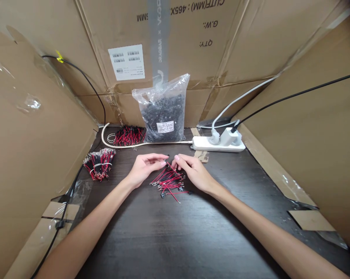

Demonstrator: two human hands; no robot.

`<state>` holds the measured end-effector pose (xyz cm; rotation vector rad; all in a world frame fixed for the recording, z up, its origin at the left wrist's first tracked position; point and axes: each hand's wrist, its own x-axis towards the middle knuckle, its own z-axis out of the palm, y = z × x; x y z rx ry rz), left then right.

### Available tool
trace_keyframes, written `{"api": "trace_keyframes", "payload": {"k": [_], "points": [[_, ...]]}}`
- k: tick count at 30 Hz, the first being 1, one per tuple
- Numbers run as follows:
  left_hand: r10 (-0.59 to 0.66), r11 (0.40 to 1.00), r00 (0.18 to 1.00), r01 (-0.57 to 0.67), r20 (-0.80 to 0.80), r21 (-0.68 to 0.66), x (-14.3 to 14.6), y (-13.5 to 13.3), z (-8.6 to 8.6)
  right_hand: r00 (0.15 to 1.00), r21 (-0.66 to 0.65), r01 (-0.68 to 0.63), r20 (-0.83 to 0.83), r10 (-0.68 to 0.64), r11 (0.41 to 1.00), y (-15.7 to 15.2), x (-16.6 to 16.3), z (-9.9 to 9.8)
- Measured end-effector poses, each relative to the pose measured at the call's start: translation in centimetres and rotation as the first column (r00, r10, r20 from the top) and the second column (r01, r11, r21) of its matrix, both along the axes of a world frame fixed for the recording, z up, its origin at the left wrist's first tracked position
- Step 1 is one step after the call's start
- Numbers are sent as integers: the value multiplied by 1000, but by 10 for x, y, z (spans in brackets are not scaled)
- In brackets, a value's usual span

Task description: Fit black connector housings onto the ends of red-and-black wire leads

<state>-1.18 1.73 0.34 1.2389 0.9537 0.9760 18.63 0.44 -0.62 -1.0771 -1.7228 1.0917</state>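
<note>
Near the middle of the frame, the left hand [144,167] and right hand [194,170] bend their fingertips close to a small red-and-black wire [172,169]; whether either grips it is too small to tell. Just below, loose wires [169,181] lie piled on the dark counter [163,236].

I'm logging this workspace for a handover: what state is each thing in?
Left hand: fingers and thumb bent forward; grip unclear
Right hand: fingers curled; grip unclear
Front wires: loosely piled, some askew
Wire bundle: bound with a white tie
Back wires: heaped; whether tied, unclear
Plastic bag: upright, holding many dark parts; seal unclear
Power strip: plugs inserted; power unclear
</note>
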Motion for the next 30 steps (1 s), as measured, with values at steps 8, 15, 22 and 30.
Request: {"api": "trace_keyframes", "payload": {"k": [8, 15, 22, 30], "points": [[-116, 982, 984, 134, -137, 135, -1, -2, -4, 997, 27, -53, 57, 52, 998, -2, 1, 2], [-75, 994, 994, 81, -83, 78, 1, -2, -2, 998, 20, -54, 36, 53, 998, -2, 1, 0], [-35, 999, 998, 36, -44, 10, 2, -2, 0, 998, -16, -57, 7, 57, 998, -1, 2, -3], [83, 997, 996, -83, -27, -2, 4, -2, 2, 1000, -43, -10, 3, 10, 999, 1, 1, -4]]}}
